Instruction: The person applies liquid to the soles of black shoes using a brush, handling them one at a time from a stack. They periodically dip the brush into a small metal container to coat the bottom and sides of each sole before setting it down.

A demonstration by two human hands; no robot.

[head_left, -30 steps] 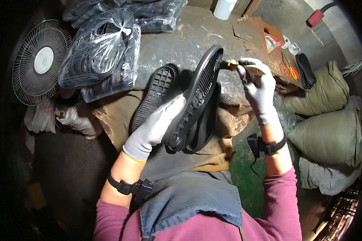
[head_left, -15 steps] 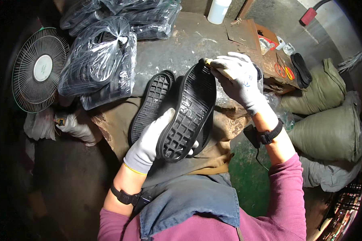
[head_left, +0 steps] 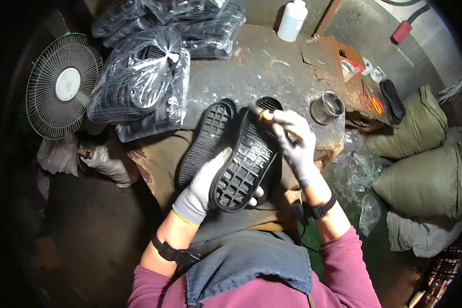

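My left hand [head_left: 209,179], in a pale work glove, is closed round a black rubber shoe sole [head_left: 245,169], tilted with its gridded, rimmed face up. Wet-looking shine covers its grid. My gloved right hand [head_left: 296,141] pinches a small brush [head_left: 264,116] with a yellow part against the sole's far end; its tip is blurred. A second black sole [head_left: 206,138] lies just left of the held one. Behind the held sole, the end of another sole [head_left: 269,103] shows, the remainder mostly hidden. A metal can [head_left: 327,108] stands beyond my right hand.
Clear bags of black soles [head_left: 138,82] fill the table's far left beside a fan [head_left: 64,84]. A white bottle [head_left: 292,21] stands at the back. Orange-handled scissors [head_left: 369,100] lie on a wooden shelf at right, near full green sacks [head_left: 421,174].
My right hand has come nearer and left with the brush, uncovering the metal can. The held sole's grid looks shinier. The whole view has shifted slightly.
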